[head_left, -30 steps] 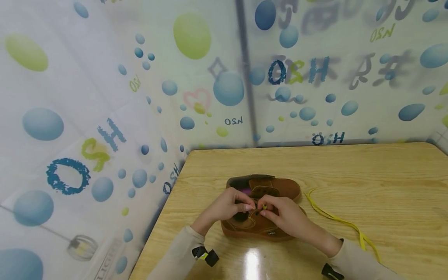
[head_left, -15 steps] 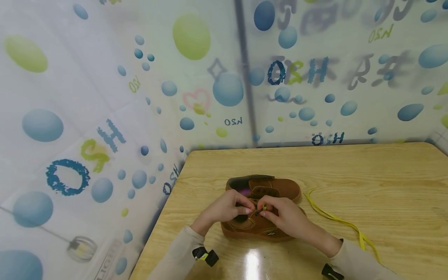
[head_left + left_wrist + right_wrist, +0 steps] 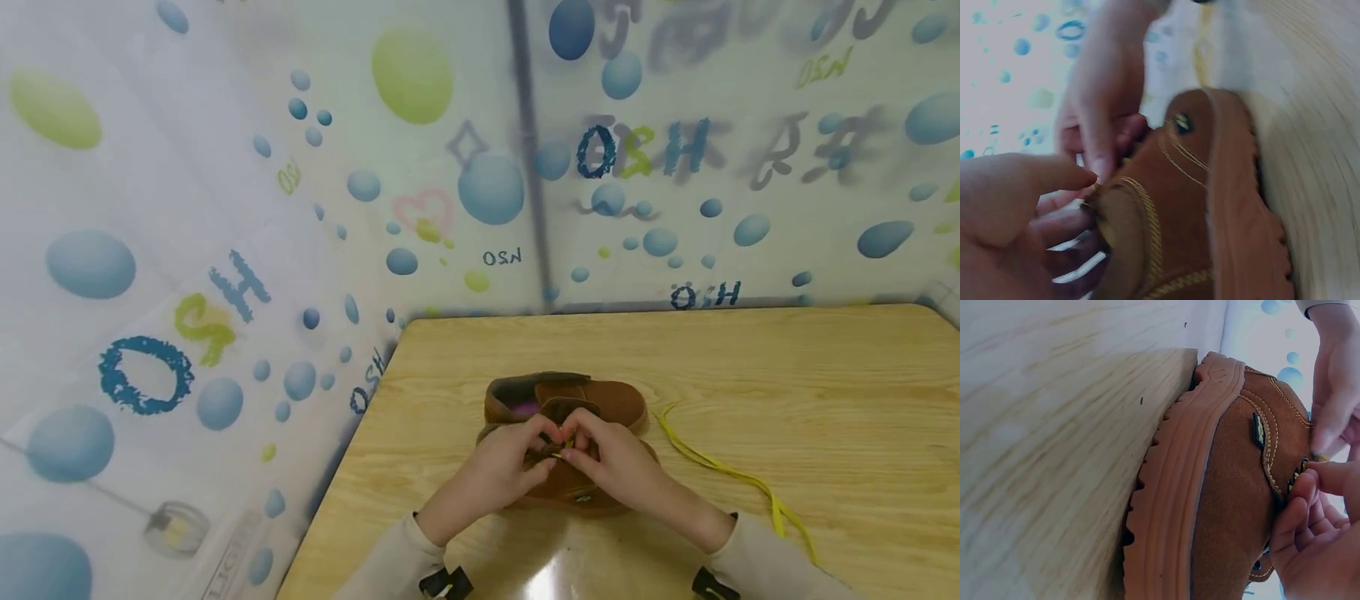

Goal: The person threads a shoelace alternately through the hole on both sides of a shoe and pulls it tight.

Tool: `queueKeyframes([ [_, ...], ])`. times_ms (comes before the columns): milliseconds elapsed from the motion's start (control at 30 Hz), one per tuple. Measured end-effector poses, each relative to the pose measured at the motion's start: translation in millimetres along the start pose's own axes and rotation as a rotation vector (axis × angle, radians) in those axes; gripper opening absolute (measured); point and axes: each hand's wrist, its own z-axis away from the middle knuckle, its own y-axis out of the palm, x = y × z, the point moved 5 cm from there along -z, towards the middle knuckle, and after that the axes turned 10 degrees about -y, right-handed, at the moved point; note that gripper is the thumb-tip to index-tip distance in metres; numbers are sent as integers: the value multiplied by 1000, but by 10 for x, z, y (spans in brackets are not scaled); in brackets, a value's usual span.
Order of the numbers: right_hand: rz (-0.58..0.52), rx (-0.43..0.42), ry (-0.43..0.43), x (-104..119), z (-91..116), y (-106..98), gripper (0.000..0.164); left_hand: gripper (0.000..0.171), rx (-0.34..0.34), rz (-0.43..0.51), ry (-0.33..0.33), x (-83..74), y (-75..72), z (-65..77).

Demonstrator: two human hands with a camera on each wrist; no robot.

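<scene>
Head view shows a brown near shoe [image 3: 581, 492] upright on the wooden bench [image 3: 750, 367], its toe pointing to the person's right. Both hands meet over its eyelets. The right hand [image 3: 621, 467] has its fingers bent, thumb and forefinger pinching a bit of yellow lace [image 3: 1322, 459] there. The left hand [image 3: 497, 471] has its thumb and fingers curled over the edge of the eyelet flap (whether they grip that lace too, I cannot tell). Just beyond stands a far shoe [image 3: 622, 402], also brown, with something purple inside. To the right, a long yellow lace [image 3: 720, 463] lies loosely on the bench, doubled along much of its length. Right wrist view shows the near shoe's ridged sole [image 3: 1169, 494] and a small dark label [image 3: 1259, 430] on its side. Behind the bench hangs a patterned sheet [image 3: 480, 92] with blue and green spots.
</scene>
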Motion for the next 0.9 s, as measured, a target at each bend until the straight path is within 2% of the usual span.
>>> queueKeyframes([
  [67, 11, 2, 10, -2, 0, -15, 21, 14, -148, -150, 87, -67, -18, -10],
  [100, 17, 5, 12, -1, 4, -22, 22, 11, -213, -197, 126, -92, -22, -10],
  [133, 21, 9, 13, -3, 11, -25, 21, 10, -269, -209, 148, -106, -29, -8],
  [167, 22, 12, 14, -2, 19, -26, 21, 9, -298, -151, 152, -104, -40, -9],
  [200, 22, 14, 15, -2, 28, -25, 20, 9, -303, -40, 142, -94, -58, -8],
  [333, 10, 11, 14, 1, 41, -20, 15, 15, -258, 628, 111, -16, -292, -20],
  [367, 9, 9, 12, 2, 37, -22, 15, 16, -244, 748, 100, 15, -364, -29],
  [400, 11, 7, 9, 4, 33, -26, 14, 18, -224, 801, 73, 47, -421, -39],
  [433, 10, 6, 7, 4, 29, -31, 13, 17, -200, 789, 37, 80, -461, -54],
  [500, 12, 9, 4, 5, 27, -40, 13, 16, -126, 641, -63, 155, -455, -86],
  [567, 12, 16, 7, 3, 33, -39, 12, 14, -19, 406, -143, 201, -355, -120],
  [633, 9, 21, 9, 0, 39, -34, 12, 14, 41, 143, -174, 202, -241, -159],
  [700, 8, 19, 8, -2, 42, -27, 12, 16, 27, -121, -161, 160, -153, -196],
  [833, 1, 10, -3, -2, 35, -5, 12, 27, -121, -650, -147, 76, -13, -224],
  [900, -4, 9, -10, 1, 30, 6, 13, 29, -158, -840, -151, 54, 64, -218],
])
